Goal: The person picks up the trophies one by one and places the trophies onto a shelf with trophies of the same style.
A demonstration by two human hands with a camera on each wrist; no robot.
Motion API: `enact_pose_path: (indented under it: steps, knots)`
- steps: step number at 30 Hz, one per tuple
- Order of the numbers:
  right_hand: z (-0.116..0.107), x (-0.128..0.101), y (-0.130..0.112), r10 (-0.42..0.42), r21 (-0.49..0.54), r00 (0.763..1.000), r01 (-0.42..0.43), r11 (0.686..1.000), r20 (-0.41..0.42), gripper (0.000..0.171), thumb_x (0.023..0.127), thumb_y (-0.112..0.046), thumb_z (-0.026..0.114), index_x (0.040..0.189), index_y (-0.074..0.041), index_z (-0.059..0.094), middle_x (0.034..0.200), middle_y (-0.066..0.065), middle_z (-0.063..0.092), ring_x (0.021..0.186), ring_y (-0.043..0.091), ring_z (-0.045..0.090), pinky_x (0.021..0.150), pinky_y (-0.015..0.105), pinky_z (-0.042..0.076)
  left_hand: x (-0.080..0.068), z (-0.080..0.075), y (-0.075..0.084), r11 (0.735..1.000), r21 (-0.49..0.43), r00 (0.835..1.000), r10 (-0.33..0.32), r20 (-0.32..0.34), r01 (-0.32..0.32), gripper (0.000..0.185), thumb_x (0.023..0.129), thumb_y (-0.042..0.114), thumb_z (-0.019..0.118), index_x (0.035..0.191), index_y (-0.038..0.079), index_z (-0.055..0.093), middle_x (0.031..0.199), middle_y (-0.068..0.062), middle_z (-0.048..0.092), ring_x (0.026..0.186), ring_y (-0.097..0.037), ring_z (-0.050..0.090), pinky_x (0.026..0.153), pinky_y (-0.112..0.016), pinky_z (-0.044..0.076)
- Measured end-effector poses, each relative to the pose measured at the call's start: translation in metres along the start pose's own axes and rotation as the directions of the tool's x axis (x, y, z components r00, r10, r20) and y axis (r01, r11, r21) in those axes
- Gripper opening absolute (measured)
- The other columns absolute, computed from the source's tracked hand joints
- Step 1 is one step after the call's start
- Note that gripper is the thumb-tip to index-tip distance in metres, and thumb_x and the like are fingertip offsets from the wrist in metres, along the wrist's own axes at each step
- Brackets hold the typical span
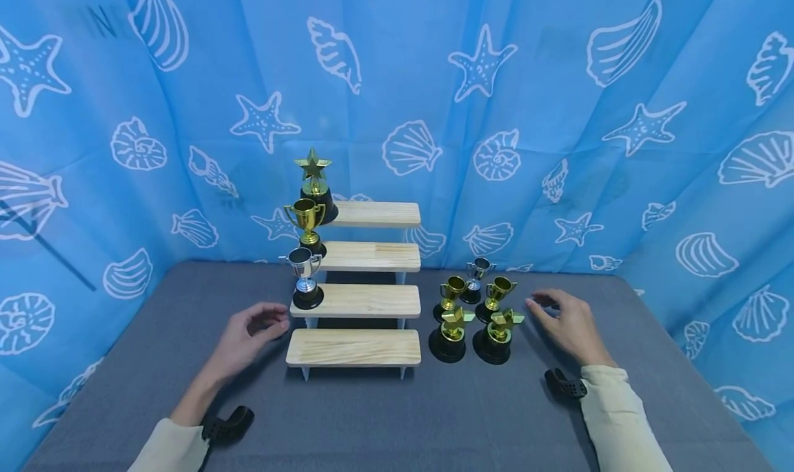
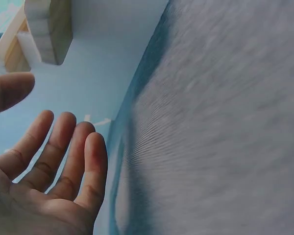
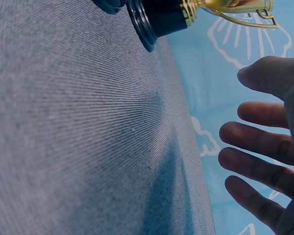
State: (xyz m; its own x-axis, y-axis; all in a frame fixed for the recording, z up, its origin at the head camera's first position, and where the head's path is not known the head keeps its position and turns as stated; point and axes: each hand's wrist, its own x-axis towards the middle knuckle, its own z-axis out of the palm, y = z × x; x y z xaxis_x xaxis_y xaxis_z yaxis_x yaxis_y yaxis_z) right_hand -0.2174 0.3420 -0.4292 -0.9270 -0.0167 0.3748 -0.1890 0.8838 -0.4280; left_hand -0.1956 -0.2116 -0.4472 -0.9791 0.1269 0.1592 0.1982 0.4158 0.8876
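Observation:
My left hand [image 1: 248,334] holds nothing, its fingers relaxed beside the left end of a four-step wooden riser [image 1: 353,346]. On the riser's left side stand a star trophy [image 1: 314,182] on the top step, a gold cup trophy [image 1: 307,220] below it, and a silver cup trophy [image 1: 304,269] on the step under that. The lowest step is bare wood. My right hand [image 1: 571,324], also holding nothing, is just right of a trophy group: a silver cup [image 1: 478,272], two gold cups [image 1: 499,293] and two star trophies [image 1: 453,331]. In the right wrist view a gold cup trophy [image 3: 166,19] stands beyond the thumb.
A grey cloth covers the table [image 1: 484,417]. Behind it hangs a blue curtain [image 1: 397,79] with white shells and starfish. Black bands [image 1: 228,425] sit at both wrists. The trophy group stands close to the riser's right end.

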Motion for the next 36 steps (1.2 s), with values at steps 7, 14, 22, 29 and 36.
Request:
enact_pose_path:
  steps: [7,14,22,29,36]
  knots:
    - [-0.002,0.000,-0.001,-0.014,0.030,1.000,0.014,0.999,0.002,0.030,0.097,-0.020,0.070,0.115,0.004,0.070,0.107,0.024,0.071,0.099,0.041,0.066,0.086,0.062,0.056,-0.009,0.006,-0.001,0.978,-0.195,0.996,-0.067,0.058,0.077,0.044,0.100,0.020,0.066,0.134,-0.006,0.056,0.126,-0.022,0.062,0.106,-0.012,0.063,0.091,-0.024,0.057]
    - [-0.002,0.000,0.000,-0.022,0.039,1.000,0.022,0.999,0.009,0.031,0.097,-0.020,0.071,0.116,0.004,0.069,0.107,0.023,0.071,0.099,0.041,0.067,0.086,0.062,0.057,-0.014,0.011,0.003,0.956,-0.263,0.990,-0.106,0.091,0.127,0.050,0.097,0.017,0.068,0.138,-0.007,0.052,0.134,-0.024,0.057,0.112,-0.016,0.062,0.095,-0.023,0.054]
    - [-0.003,0.000,0.000,-0.013,0.045,1.000,0.012,0.999,0.018,0.031,0.098,-0.020,0.070,0.118,0.004,0.069,0.109,0.024,0.070,0.100,0.041,0.066,0.087,0.062,0.056,-0.020,0.013,0.000,0.943,-0.328,0.985,0.012,0.173,0.047,0.054,0.095,0.007,0.068,0.142,-0.010,0.046,0.141,-0.030,0.049,0.118,-0.016,0.059,0.099,-0.026,0.054]
    - [-0.003,0.000,-0.002,-0.005,0.054,0.999,0.004,0.999,0.032,0.033,0.099,-0.021,0.069,0.119,0.004,0.068,0.111,0.024,0.069,0.102,0.041,0.065,0.088,0.063,0.056,-0.021,0.013,-0.008,0.916,-0.400,0.977,0.057,0.207,0.031,0.064,0.086,-0.005,0.074,0.141,-0.014,0.044,0.143,-0.034,0.045,0.118,-0.011,0.059,0.100,-0.028,0.055]
    - [-0.004,0.001,-0.003,-0.017,0.078,0.999,0.015,0.997,0.030,0.032,0.098,-0.019,0.069,0.119,0.005,0.068,0.110,0.023,0.070,0.101,0.040,0.066,0.088,0.063,0.056,-0.020,0.012,-0.011,0.916,-0.400,0.977,0.062,0.206,0.026,0.069,0.081,-0.007,0.079,0.140,-0.016,0.044,0.140,-0.034,0.048,0.118,-0.012,0.060,0.101,-0.027,0.054]
